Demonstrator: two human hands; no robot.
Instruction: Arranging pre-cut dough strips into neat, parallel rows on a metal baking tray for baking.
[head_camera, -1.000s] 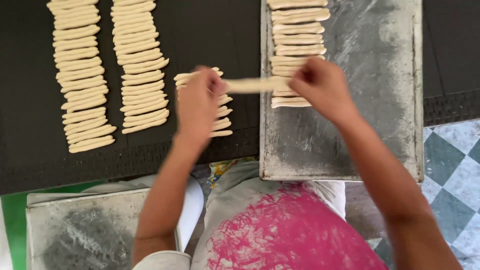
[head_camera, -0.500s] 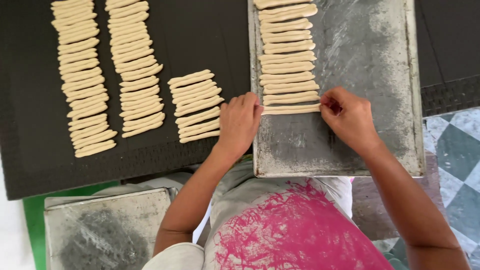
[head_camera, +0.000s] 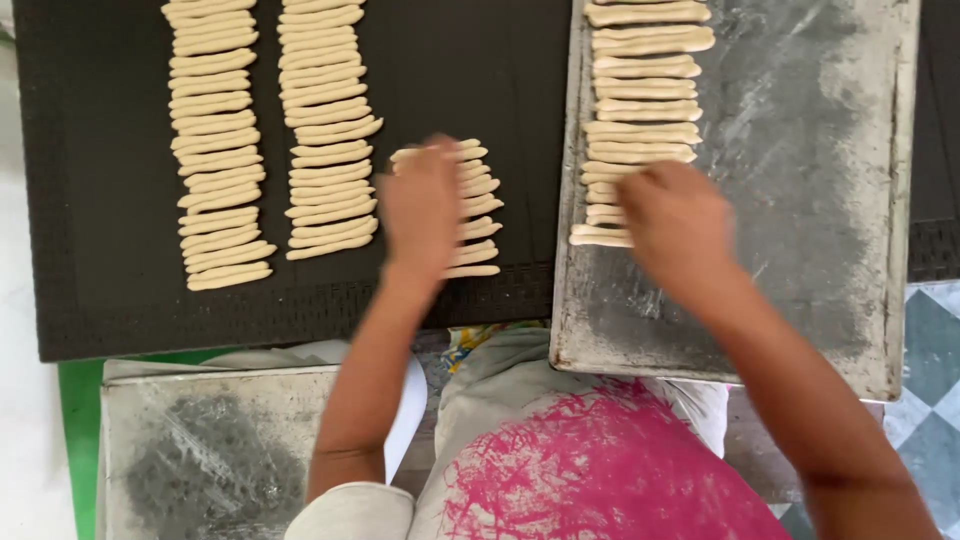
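now left hand (head_camera: 425, 205) moved onto the short row of dough sticks (head_camera: 478, 205), right hand (head_camera: 678, 222) over tray's (head_camera: 820, 200) sticks, grips unclear

Even, soft daylight, no hard shadows. Slight washed-out glare on the white floor at far left. Both hands motion-blurred, left hand (head_camera: 422, 205) and right hand (head_camera: 678, 225) smeared at the fingers. Dough sticks (head_camera: 215, 140) on the dark mat (head_camera: 520, 80) sharp. No obvious edge distortion.
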